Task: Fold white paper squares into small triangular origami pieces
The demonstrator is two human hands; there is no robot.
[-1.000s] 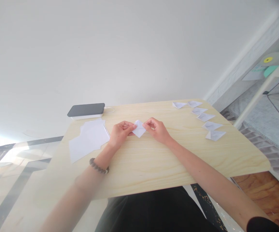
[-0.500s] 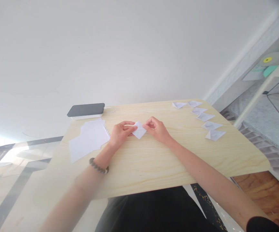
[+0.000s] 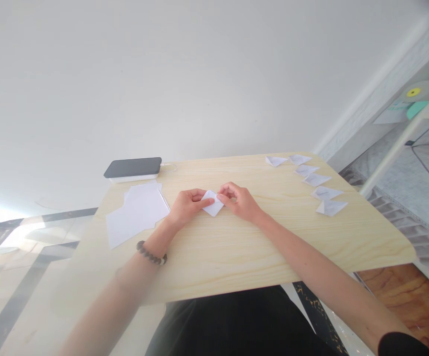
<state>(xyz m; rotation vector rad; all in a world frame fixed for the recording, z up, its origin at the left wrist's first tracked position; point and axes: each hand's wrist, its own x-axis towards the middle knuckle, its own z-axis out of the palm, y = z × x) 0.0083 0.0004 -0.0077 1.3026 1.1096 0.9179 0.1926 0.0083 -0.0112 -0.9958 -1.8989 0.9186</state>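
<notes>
A small folded piece of white paper (image 3: 213, 208), diamond-shaped, is held between my two hands over the middle of the table. My left hand (image 3: 189, 205) grips its left side, thumb on top and fingers behind. On its right corner, my right hand (image 3: 238, 200) pinches the paper between thumb and curled fingers. Several folded white paper pieces (image 3: 332, 207) lie in a slanting row on the right side of the table. Flat white paper sheets (image 3: 140, 210) lie to the left of my left hand.
The light wooden table (image 3: 229, 262) stands against a pale wall. At its back left, a dark-screened phone (image 3: 134, 167) rests on a white box (image 3: 134, 178), with a white cable (image 3: 169, 165) beside it. A white metal frame (image 3: 390, 153) stands off to the right.
The folded paper has turned slightly and moved a little toward me. My left thumb reaches further across it, and my right fingers have shifted slightly inward along its right edge.
</notes>
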